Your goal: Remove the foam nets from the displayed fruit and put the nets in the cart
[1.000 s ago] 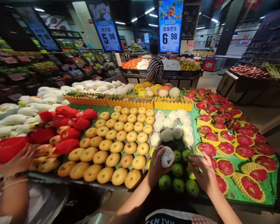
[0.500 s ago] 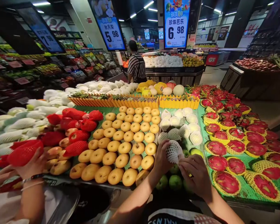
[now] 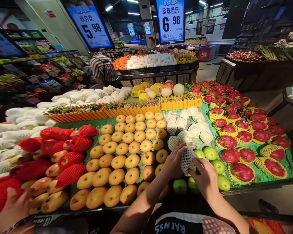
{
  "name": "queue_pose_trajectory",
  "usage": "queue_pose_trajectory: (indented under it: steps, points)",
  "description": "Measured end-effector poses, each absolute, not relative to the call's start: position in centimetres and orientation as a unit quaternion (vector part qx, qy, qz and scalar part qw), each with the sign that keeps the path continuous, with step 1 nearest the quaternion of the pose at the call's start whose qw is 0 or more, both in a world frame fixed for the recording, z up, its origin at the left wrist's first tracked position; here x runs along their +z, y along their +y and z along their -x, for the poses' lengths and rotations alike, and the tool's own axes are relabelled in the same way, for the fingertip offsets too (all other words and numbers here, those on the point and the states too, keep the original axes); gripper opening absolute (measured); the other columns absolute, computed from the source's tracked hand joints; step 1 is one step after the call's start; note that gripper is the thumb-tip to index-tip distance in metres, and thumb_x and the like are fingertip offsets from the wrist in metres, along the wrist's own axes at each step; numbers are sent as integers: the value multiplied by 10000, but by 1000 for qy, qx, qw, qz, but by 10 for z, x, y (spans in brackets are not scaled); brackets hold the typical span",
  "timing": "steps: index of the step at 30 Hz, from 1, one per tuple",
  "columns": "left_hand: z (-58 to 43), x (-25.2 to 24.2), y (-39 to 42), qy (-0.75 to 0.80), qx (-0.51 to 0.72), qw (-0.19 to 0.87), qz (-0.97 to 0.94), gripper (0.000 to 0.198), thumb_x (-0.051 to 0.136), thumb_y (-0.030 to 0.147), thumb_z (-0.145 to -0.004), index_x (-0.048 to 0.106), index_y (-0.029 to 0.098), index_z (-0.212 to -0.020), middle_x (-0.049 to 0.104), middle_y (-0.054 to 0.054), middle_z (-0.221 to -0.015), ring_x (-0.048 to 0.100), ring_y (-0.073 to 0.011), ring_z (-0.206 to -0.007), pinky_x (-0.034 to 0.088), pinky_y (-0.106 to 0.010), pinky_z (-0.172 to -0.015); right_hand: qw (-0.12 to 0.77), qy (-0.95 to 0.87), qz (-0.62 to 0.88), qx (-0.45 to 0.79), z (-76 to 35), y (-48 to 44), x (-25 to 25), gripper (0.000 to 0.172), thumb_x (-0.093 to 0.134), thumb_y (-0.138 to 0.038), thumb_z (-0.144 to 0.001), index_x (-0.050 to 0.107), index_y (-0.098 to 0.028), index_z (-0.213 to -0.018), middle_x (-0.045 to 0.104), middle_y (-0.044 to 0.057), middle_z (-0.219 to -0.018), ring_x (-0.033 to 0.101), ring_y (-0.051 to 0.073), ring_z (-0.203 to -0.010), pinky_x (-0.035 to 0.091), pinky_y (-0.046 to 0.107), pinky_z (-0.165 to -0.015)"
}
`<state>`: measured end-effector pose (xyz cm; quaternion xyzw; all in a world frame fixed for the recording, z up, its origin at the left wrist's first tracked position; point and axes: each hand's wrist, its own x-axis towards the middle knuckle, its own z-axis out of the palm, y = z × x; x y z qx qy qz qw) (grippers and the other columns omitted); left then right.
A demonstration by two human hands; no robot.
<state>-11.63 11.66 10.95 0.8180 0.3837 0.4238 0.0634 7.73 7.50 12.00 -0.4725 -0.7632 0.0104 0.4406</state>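
Both my hands meet over the green fruit at the front of a market stand. My left hand (image 3: 173, 161) grips a white foam net sleeve (image 3: 187, 158) from the left. My right hand (image 3: 205, 178) pinches the same sleeve from below right, over a green fruit (image 3: 191, 167) partly hidden under it. Bare green fruits (image 3: 211, 152) lie to the right. Several net-wrapped fruits (image 3: 188, 130) sit just behind.
Rows of yellow-brown pears (image 3: 127, 152) fill the middle. Red-netted mangoes (image 3: 68, 159) lie left, dragon fruit (image 3: 241, 138) in yellow nets right. Another person's hand (image 3: 9, 211) reaches in at the bottom left. A person in a striped shirt (image 3: 102, 66) stands behind.
My hands came together on the net sleeve and lowered it over a green fruit. The camera view swung, and the striped-shirt person moved left. The other person's hand dropped lower at the left.
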Motion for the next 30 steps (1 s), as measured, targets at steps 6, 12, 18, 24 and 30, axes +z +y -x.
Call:
queue_pose_trajectory:
  steps: [6,12,18,24,30]
  points:
    - [117,110,120,354,381,81,-850,685,718,180,-874,407,210,-1484,624,-216,-1472,616,-360,-1434,602,-549,-1097,414,-761,492,85,-79,75,116,677,702,-142,-832,628,-296,-1487,737,94,-1395,648,355,-1285,634,544,-993]
    - [112,107,119,358,353,130,-855,730,837,284,-814,485,240,-1452,629,-184,-1484,684,-350,-1332,637,-505,-1025,452,-659,482,360,-85,103,93,806,770,-206,-656,647,-214,-1453,781,119,-1309,754,337,-1146,672,480,-905]
    - [115,120,119,323,477,262,-774,729,851,427,-868,535,227,-1494,579,-205,-1564,591,-360,-1451,598,-528,-1103,568,-498,404,515,-78,104,65,370,706,-428,-886,761,-242,-1200,838,77,-1014,799,286,-861,676,439,-769]
    - [111,123,119,326,537,330,-704,276,698,388,-1017,770,232,-1234,769,-138,-1363,735,-320,-1279,601,-552,-1101,572,-540,379,488,-75,100,68,660,787,-445,-867,590,-305,-1481,806,100,-1224,799,296,-997,690,452,-808]
    - [105,102,109,422,670,354,-498,267,707,444,-1011,823,205,-1045,852,-94,-1068,813,-258,-1014,672,-418,-918,574,-560,408,437,-63,110,81,461,717,-429,-915,662,-322,-1361,823,63,-1134,799,309,-1014,670,486,-892]
